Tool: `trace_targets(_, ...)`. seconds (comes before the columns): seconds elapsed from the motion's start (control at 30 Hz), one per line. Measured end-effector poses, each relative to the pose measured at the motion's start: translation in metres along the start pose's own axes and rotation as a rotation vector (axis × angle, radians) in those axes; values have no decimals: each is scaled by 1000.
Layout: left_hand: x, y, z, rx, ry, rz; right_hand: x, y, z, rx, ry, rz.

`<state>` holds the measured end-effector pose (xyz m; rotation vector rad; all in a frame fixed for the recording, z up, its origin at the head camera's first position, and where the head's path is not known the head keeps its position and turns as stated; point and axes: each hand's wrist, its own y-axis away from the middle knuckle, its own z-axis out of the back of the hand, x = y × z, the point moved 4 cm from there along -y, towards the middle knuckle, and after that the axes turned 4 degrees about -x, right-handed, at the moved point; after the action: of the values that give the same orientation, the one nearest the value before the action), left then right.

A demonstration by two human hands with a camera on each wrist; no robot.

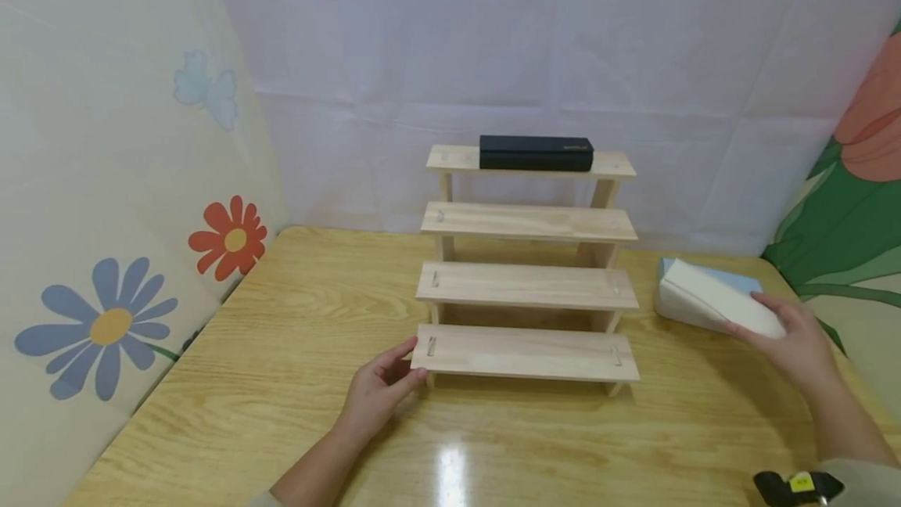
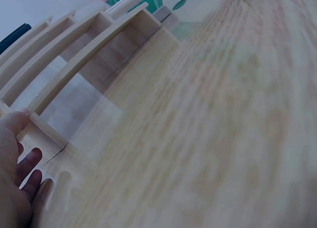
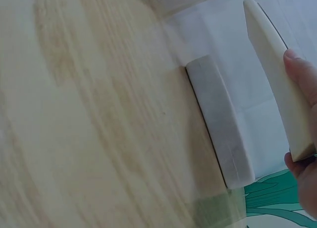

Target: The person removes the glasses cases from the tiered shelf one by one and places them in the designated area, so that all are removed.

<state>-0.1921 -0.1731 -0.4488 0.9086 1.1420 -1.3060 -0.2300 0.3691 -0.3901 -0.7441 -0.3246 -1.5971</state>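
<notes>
My left hand grips the left end of the lowest board of a four-step wooden display stand, its thumb at the front corner. In the left wrist view, the thumb touches the board's end while other fingers hang below it. My right hand holds a white oblong case by its near end, above the table. Behind and below that case lies a pale blue and white case or box, partly hidden in the head view. A dark oblong case rests on the stand's top board.
The stand is on a wood-grain table. Behind it hangs a white cloth backdrop. Flower-printed panels flank the table left and right. A black strap with a yellow tag is at my right wrist.
</notes>
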Motion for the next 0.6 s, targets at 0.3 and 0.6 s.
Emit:
trace_targets(0.3,-1,-1,0,-6,-9,8,-11,8,-7,21,5,11)
trace_targets(0.6,-1,0,0,-5,11,0,-19,16,-12,68,23,-49)
